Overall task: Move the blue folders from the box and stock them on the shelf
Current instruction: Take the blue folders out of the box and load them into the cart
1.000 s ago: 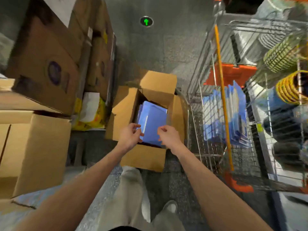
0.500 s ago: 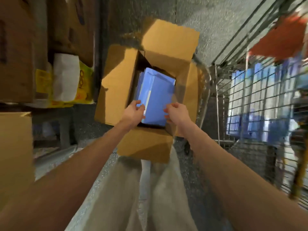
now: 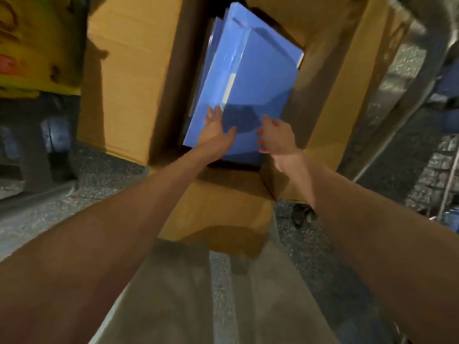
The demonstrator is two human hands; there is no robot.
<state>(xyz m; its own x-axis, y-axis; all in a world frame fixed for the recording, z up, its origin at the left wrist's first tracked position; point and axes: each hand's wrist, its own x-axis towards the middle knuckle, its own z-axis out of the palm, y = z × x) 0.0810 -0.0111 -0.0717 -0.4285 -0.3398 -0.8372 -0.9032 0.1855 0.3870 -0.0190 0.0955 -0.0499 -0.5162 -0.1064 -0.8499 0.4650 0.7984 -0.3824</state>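
Observation:
A stack of blue folders (image 3: 250, 78) stands tilted inside an open cardboard box (image 3: 129, 78) on the floor. My left hand (image 3: 214, 131) lies flat on the near left part of the front folder, fingers straight and thumb spread. At the folder's near right edge is my right hand (image 3: 275, 137), its fingers curled onto that edge. The lower ends of the folders are hidden inside the box.
A yellow package (image 3: 37, 45) sits on a low rack at the left. At the right stands the wire shelf (image 3: 397, 100), blurred, with something blue (image 3: 450, 80) behind its bars. A small caster wheel (image 3: 300, 216) rests on the speckled floor. My trouser legs fill the bottom.
My head has dropped much closer to the box, so the folders fill more of the view. My left hand has slid up flat onto the front folder; my right stays at its edge.

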